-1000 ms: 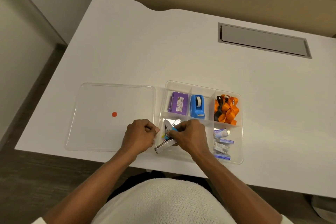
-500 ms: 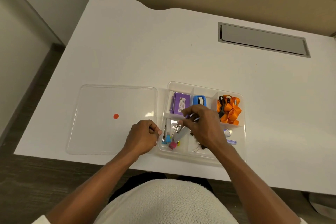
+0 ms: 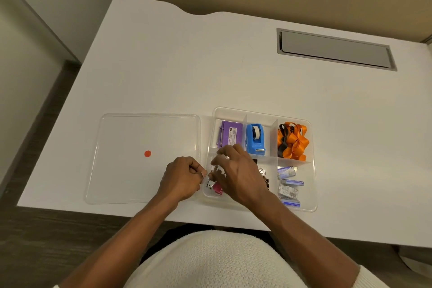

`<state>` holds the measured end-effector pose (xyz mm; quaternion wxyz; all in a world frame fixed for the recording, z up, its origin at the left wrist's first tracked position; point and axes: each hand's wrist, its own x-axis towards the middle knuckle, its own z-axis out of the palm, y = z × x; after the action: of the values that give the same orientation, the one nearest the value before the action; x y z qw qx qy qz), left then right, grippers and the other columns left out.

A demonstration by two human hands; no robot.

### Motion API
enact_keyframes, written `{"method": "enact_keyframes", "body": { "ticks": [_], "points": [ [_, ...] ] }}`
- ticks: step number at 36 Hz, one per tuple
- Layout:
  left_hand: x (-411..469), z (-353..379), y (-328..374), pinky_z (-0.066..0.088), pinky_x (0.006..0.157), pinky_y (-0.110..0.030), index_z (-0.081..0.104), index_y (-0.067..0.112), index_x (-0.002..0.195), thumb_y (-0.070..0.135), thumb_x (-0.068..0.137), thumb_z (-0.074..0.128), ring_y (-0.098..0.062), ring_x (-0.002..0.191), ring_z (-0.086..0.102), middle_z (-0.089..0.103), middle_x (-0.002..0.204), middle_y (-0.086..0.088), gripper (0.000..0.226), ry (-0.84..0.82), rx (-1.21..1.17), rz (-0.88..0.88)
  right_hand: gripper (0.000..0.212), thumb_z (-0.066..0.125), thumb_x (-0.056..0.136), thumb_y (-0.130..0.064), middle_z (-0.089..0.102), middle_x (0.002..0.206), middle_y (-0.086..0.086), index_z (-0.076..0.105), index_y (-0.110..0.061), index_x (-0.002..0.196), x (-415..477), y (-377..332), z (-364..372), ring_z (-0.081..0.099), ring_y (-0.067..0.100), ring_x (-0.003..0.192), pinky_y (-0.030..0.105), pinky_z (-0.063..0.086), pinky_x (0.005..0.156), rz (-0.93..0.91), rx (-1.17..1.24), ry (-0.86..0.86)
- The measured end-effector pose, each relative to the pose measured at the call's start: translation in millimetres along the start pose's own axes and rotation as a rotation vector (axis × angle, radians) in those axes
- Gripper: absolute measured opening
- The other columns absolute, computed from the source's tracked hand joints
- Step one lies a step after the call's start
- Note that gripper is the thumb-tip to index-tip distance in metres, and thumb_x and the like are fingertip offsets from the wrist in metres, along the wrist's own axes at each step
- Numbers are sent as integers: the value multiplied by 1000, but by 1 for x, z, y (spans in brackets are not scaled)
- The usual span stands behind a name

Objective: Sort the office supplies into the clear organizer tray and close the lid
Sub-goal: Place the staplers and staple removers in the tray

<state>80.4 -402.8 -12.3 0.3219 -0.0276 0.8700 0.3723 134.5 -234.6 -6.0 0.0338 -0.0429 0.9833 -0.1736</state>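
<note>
The clear organizer tray (image 3: 313, 166) sits near the desk's front edge. Its back row holds a purple box (image 3: 230, 134), a blue tape dispenser (image 3: 255, 139) and orange lanyards (image 3: 293, 141). Small staple boxes (image 3: 288, 184) fill the front right compartment. Binder clips (image 3: 265, 176) lie in the front middle one. My right hand (image 3: 236, 174) hovers over the front left compartment, fingers spread above silver and pink clips (image 3: 215, 186). My left hand (image 3: 184, 177) is curled against the tray's left wall. The clear lid (image 3: 140, 159) with a red dot lies flat to the left.
A grey cable hatch (image 3: 335, 49) is set into the white desk (image 3: 187, 65) at the back right. A tan partition runs behind the desk. The floor drops off past the left and front edges.
My right hand has let go of the silver stapler-like item it held in the front left compartment and now hovers with spread fingers. My left hand has stayed at the tray's left wall.
</note>
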Motion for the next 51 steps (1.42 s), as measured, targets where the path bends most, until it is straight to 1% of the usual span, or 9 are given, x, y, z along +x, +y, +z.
{"method": "enact_keyframes", "body": {
  "ticks": [5, 9, 14, 16, 20, 27, 34, 41, 51],
  "points": [
    [-1, 0, 2, 66, 79, -37, 71, 23, 87, 18, 96, 73, -17, 73, 75, 75, 85, 2, 11, -6, -23, -18, 33, 68, 95, -40, 62, 136, 5, 72, -20, 120, -15, 1, 4, 49, 26, 131, 42, 55, 98, -64, -53, -51],
    [-1, -1, 3, 64, 72, -30, 70, 24, 84, 17, 95, 74, -15, 72, 75, 75, 84, 3, 14, -4, -34, -29, 43, 79, 88, -33, 54, 143, 11, 67, -16, 125, -13, 5, 0, 38, 31, 143, 50, 57, 101, -12, -142, -137],
    [-1, 0, 3, 65, 76, -35, 71, 22, 84, 12, 95, 74, -17, 75, 75, 76, 87, 0, 15, -8, -38, -40, 49, 85, 83, -24, 60, 132, 12, 65, -11, 126, -7, 5, 0, 51, 29, 129, 46, 59, 95, -52, -155, -175],
    [0, 0, 4, 66, 78, -37, 70, 23, 83, 14, 94, 75, -17, 74, 75, 76, 86, 1, 15, -1, -30, -39, 44, 87, 80, -21, 65, 123, 13, 70, -8, 118, -9, 3, 3, 58, 29, 119, 43, 62, 89, -68, -162, -160],
    [0, 0, 5, 66, 81, -39, 71, 22, 87, 17, 94, 75, -18, 75, 75, 76, 89, 0, 9, 13, -14, -41, 29, 79, 86, -14, 65, 118, 15, 71, -3, 112, -15, -4, 14, 59, 30, 112, 40, 62, 82, -119, -229, -149],
    [-3, -1, 5, 66, 84, -41, 69, 25, 81, 21, 91, 80, -15, 74, 75, 74, 84, 5, 16, 29, -32, -62, 40, 86, 80, -20, 68, 117, 9, 72, -7, 116, -15, 7, 9, 60, 26, 114, 38, 60, 90, -96, -142, -87],
    [-6, -1, 3, 64, 88, -44, 68, 25, 82, 29, 91, 79, -17, 75, 74, 74, 87, 2, 15, 44, -51, -80, 20, 77, 90, -27, 70, 108, 4, 76, -13, 104, -34, 7, 7, 62, 21, 102, 32, 59, 80, -69, -22, 36],
    [-4, -3, 2, 65, 87, -45, 69, 25, 84, 30, 90, 80, -15, 72, 74, 74, 84, 4, 14, 27, -56, -63, 15, 74, 92, -20, 71, 108, 6, 74, -11, 104, -52, 14, 3, 65, 20, 98, 32, 61, 78, -64, 71, 100],
    [-5, -8, 3, 64, 88, -47, 72, 15, 94, 34, 89, 81, -21, 79, 76, 77, 91, -4, 21, 2, -39, -64, 18, 67, 96, -27, 69, 113, 4, 74, -15, 108, -67, 18, 3, 63, 19, 105, 33, 60, 83, 6, 164, 118]
  ]
}}
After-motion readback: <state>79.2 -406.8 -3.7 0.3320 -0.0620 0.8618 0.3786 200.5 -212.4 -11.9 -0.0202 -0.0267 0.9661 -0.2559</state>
